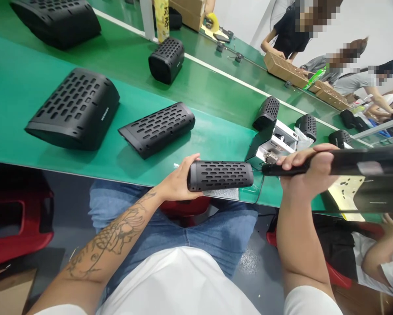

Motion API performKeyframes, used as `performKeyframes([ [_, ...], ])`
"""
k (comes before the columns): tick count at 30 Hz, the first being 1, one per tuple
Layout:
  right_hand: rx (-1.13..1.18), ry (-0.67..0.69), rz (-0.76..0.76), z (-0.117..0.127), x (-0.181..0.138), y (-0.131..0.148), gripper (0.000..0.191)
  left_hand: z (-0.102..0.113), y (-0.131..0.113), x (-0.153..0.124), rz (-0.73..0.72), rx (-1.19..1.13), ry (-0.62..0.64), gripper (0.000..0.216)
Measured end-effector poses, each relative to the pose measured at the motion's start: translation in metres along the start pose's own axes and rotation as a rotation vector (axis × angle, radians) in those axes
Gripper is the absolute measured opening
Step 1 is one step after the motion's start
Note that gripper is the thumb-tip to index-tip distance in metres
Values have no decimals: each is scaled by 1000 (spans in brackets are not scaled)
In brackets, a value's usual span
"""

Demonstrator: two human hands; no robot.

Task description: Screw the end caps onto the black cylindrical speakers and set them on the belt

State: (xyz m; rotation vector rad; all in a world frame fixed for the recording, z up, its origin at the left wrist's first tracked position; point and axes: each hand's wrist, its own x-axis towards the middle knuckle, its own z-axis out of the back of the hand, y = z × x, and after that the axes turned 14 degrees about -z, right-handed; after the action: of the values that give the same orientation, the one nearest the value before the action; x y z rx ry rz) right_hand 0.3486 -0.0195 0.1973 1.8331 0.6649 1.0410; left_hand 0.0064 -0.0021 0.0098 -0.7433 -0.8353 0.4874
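My left hand (183,180) is wrapped around the left end of a black slotted housing (221,175), which lies on its side near the bench's front edge. In my right hand (310,168) is a black electric screwdriver (344,162), held level. Its thin bit points left and meets or nearly meets the housing's right end; I cannot tell whether it touches. Just behind the tool stands a metal dispenser box (275,142). A sheet of bubble wrap (224,193) lies partly under the housing.
A slotted shell (160,127) and a larger housing (76,109) stand left on the green bench (6,100). More housings (166,59) sit on the green belt behind. A yellow sheet with dark spots (345,192) is at right. Co-workers (290,33) work across the line; another person sits right.
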Motion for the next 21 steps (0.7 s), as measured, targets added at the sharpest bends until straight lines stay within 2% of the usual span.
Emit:
performKeyframes([
  [2,63,205,-23,-25,-35,16,44,0,-4,2,37,-6,1,149],
  [4,105,388,-32,-51,-65,23,38,-1,-7,4,53,-11,-9,145],
  [7,120,565,-57,-82,-90,19,36,-4,-10,5,44,-9,-38,142],
  [10,89,596,-98,-101,-96,10,45,-7,-10,6,31,-2,-51,142],
  [15,18,573,-166,-110,-96,0,56,-11,-6,8,6,-6,-57,142],
  [21,35,637,-157,-111,-99,-6,51,-13,0,11,-38,4,-57,142],
])
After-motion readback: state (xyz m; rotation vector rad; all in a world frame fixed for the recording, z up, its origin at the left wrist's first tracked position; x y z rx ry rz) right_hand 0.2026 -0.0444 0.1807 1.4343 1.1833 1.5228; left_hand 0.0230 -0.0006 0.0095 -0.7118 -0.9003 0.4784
